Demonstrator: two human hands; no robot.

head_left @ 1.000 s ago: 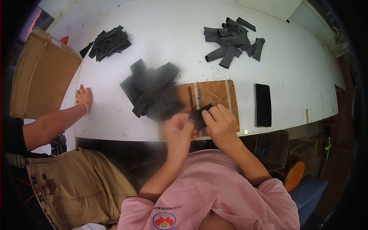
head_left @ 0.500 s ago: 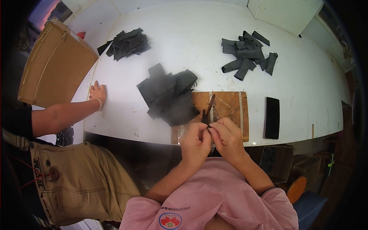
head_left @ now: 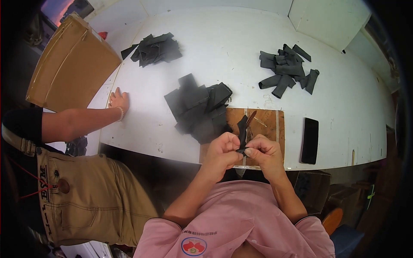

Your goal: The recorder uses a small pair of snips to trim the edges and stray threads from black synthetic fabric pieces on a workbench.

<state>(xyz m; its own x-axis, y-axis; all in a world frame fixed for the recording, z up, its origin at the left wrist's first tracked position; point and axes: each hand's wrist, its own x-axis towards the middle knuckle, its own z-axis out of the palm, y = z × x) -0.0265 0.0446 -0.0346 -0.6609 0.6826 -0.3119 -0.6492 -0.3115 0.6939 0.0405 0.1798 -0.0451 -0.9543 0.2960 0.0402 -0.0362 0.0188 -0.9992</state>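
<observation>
ok so the black strip (head_left: 242,129) sits over the brown board (head_left: 273,124), long axis pointing away from the body, left hand (head_left: 221,152) and right hand (head_left: 267,155) both pinching its near end, neither clearly closer.

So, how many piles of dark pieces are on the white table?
3: the far-left pile, the middle pile partly over the wooden board, and the far-right pile. The cardboard box could hide more.

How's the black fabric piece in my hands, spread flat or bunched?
Bunched: the black fabric piece looks narrow and creased, pinched by left hand and right hand.
</observation>
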